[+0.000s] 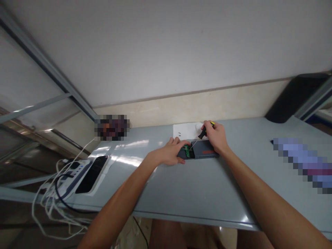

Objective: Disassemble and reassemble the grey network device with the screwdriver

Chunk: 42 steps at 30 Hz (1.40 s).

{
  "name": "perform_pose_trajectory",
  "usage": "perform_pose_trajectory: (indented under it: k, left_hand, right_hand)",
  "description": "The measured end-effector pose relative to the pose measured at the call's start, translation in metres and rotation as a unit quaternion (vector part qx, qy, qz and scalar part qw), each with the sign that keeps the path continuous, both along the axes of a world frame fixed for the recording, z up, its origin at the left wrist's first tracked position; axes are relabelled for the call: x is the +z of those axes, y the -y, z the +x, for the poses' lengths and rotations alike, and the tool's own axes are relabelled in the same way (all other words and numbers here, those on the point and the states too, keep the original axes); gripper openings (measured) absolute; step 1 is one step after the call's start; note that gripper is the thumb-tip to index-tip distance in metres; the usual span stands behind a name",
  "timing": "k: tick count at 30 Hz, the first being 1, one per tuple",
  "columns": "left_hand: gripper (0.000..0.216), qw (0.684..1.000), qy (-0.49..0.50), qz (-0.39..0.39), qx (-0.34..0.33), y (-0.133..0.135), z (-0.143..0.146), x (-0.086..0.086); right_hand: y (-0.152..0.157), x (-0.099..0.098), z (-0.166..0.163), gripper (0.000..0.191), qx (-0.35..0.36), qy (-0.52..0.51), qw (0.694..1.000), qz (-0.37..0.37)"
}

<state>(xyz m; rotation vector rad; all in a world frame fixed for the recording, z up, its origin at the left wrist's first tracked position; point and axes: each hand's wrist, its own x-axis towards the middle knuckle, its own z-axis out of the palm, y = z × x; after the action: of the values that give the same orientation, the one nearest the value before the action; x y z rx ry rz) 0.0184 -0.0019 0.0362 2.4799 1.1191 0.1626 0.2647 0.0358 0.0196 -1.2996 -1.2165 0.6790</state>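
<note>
A small dark grey electronic box lies on the grey table, its left part uncovered with a green circuit board showing. My left hand grips the box's left end, fingers curled round it. My right hand is closed on a screwdriver with a black and yellow handle. Its thin shaft slants down-left and its tip rests at the green board. A white sheet of paper with tiny dark specks on it lies just behind the box.
At the table's left end lie a white power strip with several white cables and a black phone on a white pad. A black object stands at the far right against the wall. Blurred patches lie on both sides.
</note>
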Motion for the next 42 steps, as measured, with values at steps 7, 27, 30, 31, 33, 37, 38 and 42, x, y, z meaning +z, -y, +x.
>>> perform_pose_trajectory:
  k: [7,27,30,31,33,37,38,42]
  left_hand:
    - [0.076,0.999,0.008,0.008,0.034,0.010,-0.005,-0.011]
    - [0.076,0.997,0.039,0.066,0.022,0.010,-0.005,-0.018]
    - [0.075,0.993,0.034,0.115,0.000,0.009,-0.003,-0.016]
    - [0.073,0.991,0.040,0.124,-0.006,0.010,-0.001,-0.016]
    - [0.065,0.990,0.057,0.130,-0.007,0.012,0.004,-0.017]
    - [0.048,0.991,0.072,0.113,-0.005,0.019,0.017,-0.022]
    - [0.046,0.991,0.072,0.113,-0.002,0.020,0.019,-0.023]
    - [0.046,0.991,0.077,0.112,0.007,0.020,0.022,-0.023]
  right_hand:
    - [0.001,-0.003,0.004,0.044,0.002,0.017,1.000,-0.019]
    - [0.008,0.004,0.015,0.043,-0.036,0.111,0.990,0.080]
    - [0.011,0.005,0.015,0.042,-0.048,0.140,0.982,0.114]
    - [0.012,0.006,0.014,0.042,-0.051,0.148,0.980,0.122]
    - [0.014,0.007,0.013,0.041,-0.054,0.158,0.977,0.134]
    - [0.018,0.010,0.011,0.041,-0.055,0.168,0.974,0.140]
    - [0.019,0.011,0.010,0.040,-0.056,0.170,0.974,0.142]
    - [0.024,0.014,0.007,0.037,-0.062,0.184,0.968,0.158]
